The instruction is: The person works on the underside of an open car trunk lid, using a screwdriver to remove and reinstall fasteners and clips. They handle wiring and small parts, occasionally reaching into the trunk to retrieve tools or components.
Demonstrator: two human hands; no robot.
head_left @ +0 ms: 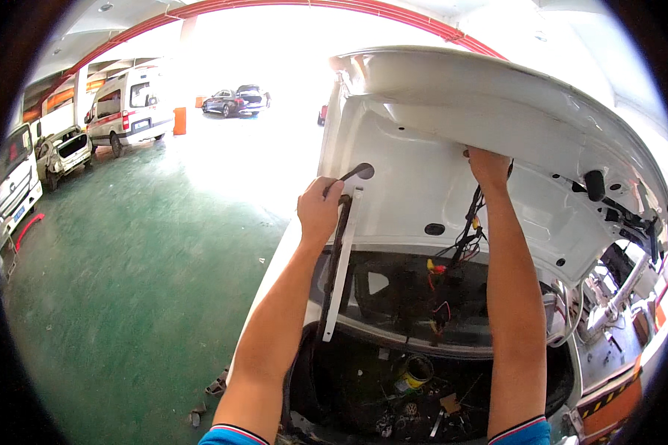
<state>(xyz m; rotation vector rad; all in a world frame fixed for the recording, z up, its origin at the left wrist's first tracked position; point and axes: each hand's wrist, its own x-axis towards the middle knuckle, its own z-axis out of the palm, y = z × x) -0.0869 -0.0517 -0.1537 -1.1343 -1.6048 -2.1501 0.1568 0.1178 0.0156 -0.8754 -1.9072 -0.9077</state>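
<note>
My left hand [318, 213] is closed around a dark, slender bar [343, 179] at the left side of a raised white trunk lid [393, 185]. The bar's upper end meets a dark round spot in the inner panel; whether it enters a hole I cannot tell. Just below that hand, a white hinge arm [339, 274] runs down beside a dark rod. My right hand [490, 165] reaches up under the lid's overhanging edge, its fingers mostly hidden there. Near its wrist hangs a loose wiring bundle [469, 230] with yellow and red connectors [436, 267].
Below lies the open trunk, holding a yellow-labelled can [413, 373] and scattered small parts. A rear window [401, 297] sits behind the lid. On the right is a cluttered workbench [608, 352]. Parked vehicles, including a white van [130, 107], stand across the green floor [141, 274].
</note>
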